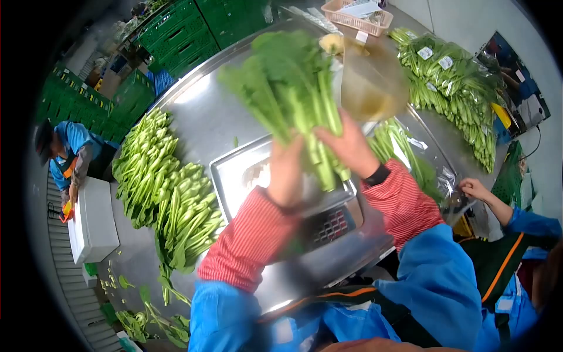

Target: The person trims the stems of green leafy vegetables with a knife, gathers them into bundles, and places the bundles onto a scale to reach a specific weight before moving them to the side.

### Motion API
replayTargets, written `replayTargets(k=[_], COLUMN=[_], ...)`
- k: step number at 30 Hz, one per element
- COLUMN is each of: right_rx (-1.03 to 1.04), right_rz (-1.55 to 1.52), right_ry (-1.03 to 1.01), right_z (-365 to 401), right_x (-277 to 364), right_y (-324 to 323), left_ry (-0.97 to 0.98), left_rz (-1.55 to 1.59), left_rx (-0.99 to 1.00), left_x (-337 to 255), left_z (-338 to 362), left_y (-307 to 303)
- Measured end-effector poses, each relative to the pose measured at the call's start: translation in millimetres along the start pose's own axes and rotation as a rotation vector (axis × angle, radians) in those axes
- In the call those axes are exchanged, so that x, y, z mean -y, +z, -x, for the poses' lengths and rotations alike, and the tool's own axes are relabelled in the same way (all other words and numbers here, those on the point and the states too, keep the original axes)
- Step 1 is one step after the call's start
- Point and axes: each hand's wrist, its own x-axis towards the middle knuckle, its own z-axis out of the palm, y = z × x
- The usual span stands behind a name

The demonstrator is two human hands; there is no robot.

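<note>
A bunch of choy sum (287,88), leaves pointing away from me and blurred by motion, is held up over a weighing scale. My left hand (287,173) is closed round the stems from the left. My right hand (350,146) grips the stems from the right, a dark band at its wrist. Below them is the scale's metal tray (226,185), partly hidden by my hands. The scale's keypad (333,226) faces me. A long pile of loose choy sum (170,188) lies to the left of the tray.
Bagged, labelled greens (448,88) are heaped at the right. A pink basket (359,17) stands at the back, near green crates (176,35). At left, a person (73,146) works by a white foam box (94,220). Another person's hand (476,190) is close on my right.
</note>
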Motion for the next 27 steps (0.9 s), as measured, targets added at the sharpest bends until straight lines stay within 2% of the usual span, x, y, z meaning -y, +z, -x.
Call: replayTargets(k=[3,5,9,10,11,13,14,17,18,20,21,22,25,27], right_rx=[-0.083,-0.169,-0.286,-0.302,-0.481,-0.253,-0.235,-0.272,-0.253,-0.276,-0.269,-0.239,-0.036,0.129], right_rz=[0.006,0.053,0.189,0.213,0.534,0.825,0.898,0.944,0.984,1.091,1.130,1.082,0.877,0.752], right_ry=[0.013,0.048,0.073,0.092,0.204,0.446,0.440,0.219,0.198,0.043,-0.053,-0.110,-0.352,-0.377], right_z=[-39,-69,-117,-127,-137,-135,-130,-102,-91,-70,-61,-50,-14,11], right_x=[-10,-38,-101,-129,-168,-193,-220,-201,-173,-137,-120,-104,-65,-34], right_y=[-64,-102,-162,-170,-171,-183,-183,-168,-160,-146,-133,-120,-69,-28], left_ry=[0.023,0.088,-0.015,0.020,0.004,-0.039,0.064,-0.051,-0.026,-0.072,-0.067,-0.053,-0.070,-0.041], left_rz=[-0.055,-0.111,-0.191,-0.308,-0.444,-0.719,-0.701,-0.751,-0.620,-0.200,-0.140,-0.087,-0.008,0.032], left_rx=[0.133,0.197,0.205,0.192,0.157,0.084,0.081,0.045,0.087,0.173,0.230,0.272,0.215,0.143], left_x=[22,53,122,127,135,162,178,130,134,91,77,61,6,7], left_z=[-58,-109,-209,-219,-231,-255,-264,-216,-216,-165,-143,-118,-24,26], left_y=[62,94,137,143,145,136,125,122,107,101,89,73,24,-29])
